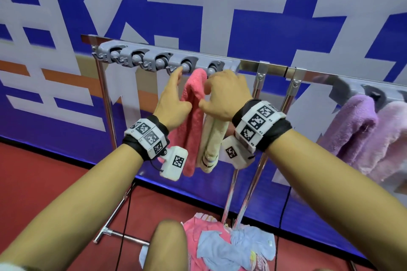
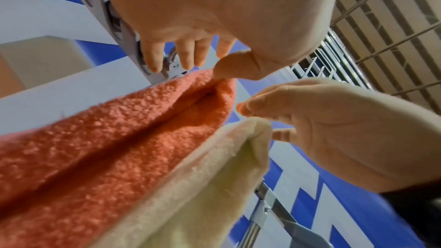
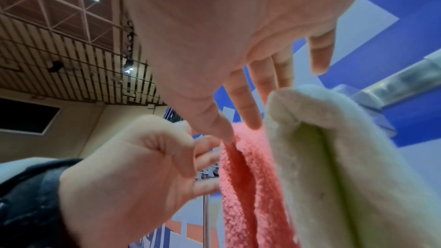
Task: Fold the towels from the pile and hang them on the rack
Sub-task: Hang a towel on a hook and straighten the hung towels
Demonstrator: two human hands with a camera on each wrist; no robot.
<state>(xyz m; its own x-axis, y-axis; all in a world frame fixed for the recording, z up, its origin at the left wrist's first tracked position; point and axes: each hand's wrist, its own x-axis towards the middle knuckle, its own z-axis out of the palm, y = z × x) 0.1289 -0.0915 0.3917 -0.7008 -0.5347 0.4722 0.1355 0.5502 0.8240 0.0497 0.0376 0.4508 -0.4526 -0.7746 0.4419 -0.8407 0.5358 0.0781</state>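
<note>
A pink towel [image 1: 191, 116] [image 2: 107, 139] [image 3: 250, 176] hangs folded from the grey clip strip [image 1: 154, 59] of the rack. A cream towel [image 1: 211, 138] [image 2: 203, 186] [image 3: 334, 157] hangs right beside it. My left hand [image 1: 174, 94] [image 2: 195, 67] is at the pink towel's left. Its fingers reach up to a clip and its thumb touches the towel's top fold. My right hand [image 1: 224, 92] [image 3: 238, 129] is over the tops of both towels. Its fingers are loose, its thumb and forefinger touch the pink towel, and it grips nothing.
A pile of pink and blue towels [image 1: 231, 244] lies on the red floor by the rack's chrome legs [image 1: 242, 193]. A purple towel [image 1: 352, 130] and a pale pink one [image 1: 392, 138] hang further right on the bar [image 1: 273, 70]. A blue and white wall stands close behind.
</note>
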